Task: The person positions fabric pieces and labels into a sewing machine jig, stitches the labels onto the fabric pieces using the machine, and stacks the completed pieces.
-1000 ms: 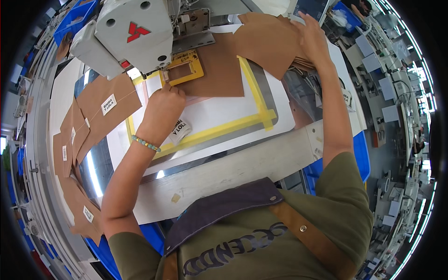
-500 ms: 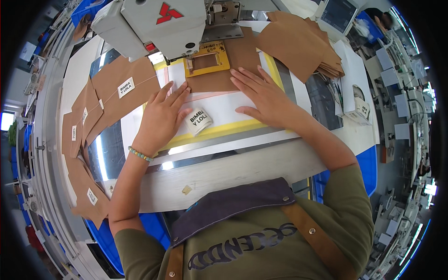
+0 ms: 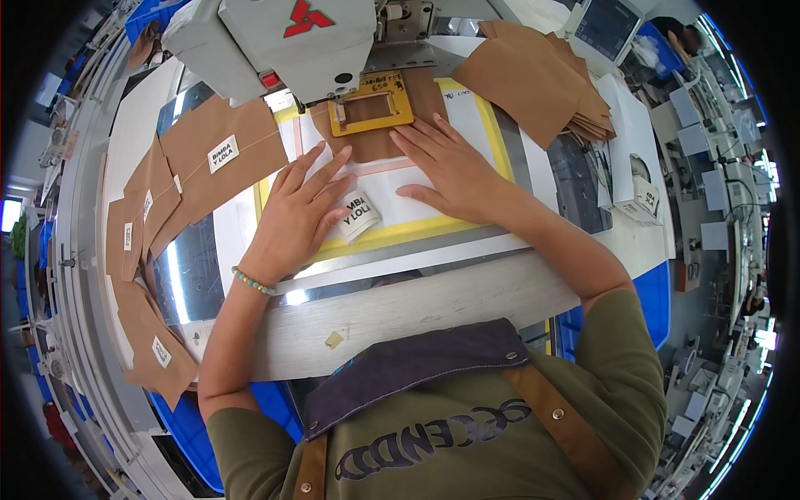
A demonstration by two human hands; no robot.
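A brown flat piece (image 3: 375, 150), leather-like, lies on the white sheet under a yellow rectangular clamp frame (image 3: 373, 127) of a sewing machine (image 3: 310, 52). With fingers spread, my right hand (image 3: 457, 179) rests its fingertips on the piece's right part, beside the frame. My left hand (image 3: 293, 215) is also spread, its fingertips near the piece's lower left edge. Just right of its thumb sits a small curled stack or roll of white printed labels (image 3: 360, 218). Neither hand grasps anything. Part of the piece is hidden under the frame and machine.
Brown pieces with sewn white labels (image 3: 218, 137) overlap along the left side. A stack of plain brown pieces (image 3: 521, 79) lies at the far right, near a screen (image 3: 604, 27). A white box (image 3: 623, 142) stands at right. Blue bins (image 3: 654, 308) sit below the table edge.
The brown piece has shifted left under the yellow frame. My right hand has moved left with it, while my left hand has shifted slightly right, toward the labels.
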